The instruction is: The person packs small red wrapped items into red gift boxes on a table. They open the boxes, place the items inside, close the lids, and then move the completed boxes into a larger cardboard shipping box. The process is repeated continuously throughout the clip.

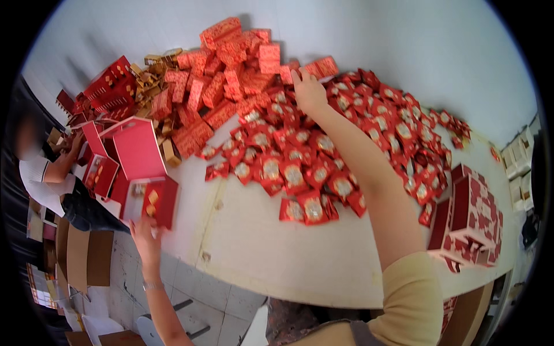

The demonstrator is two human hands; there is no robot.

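Note:
My left hand [147, 242] is at the near edge of an open red gift box [171, 203] on the left of the table. The box's pink-lined lid [138, 149] stands raised, and small gold pieces [151, 203] show on its red insert. Whether the fingers grip the edge or only rest there is unclear. My right hand [310, 93] reaches across the table to the back, beside a red patterned small carton [321, 67]. Its fingertips overlap the cartons there, so a hold cannot be made out. Below that arm lies a heap of red foil packets [294, 173].
A pile of red patterned cartons [225, 82] rises against the wall, with gold boxes [149, 82] to its left. At far left a person [47, 177] works beside another open red box [101, 173]. Patterned gift boxes [476, 212] stand on the right of the white table [268, 255].

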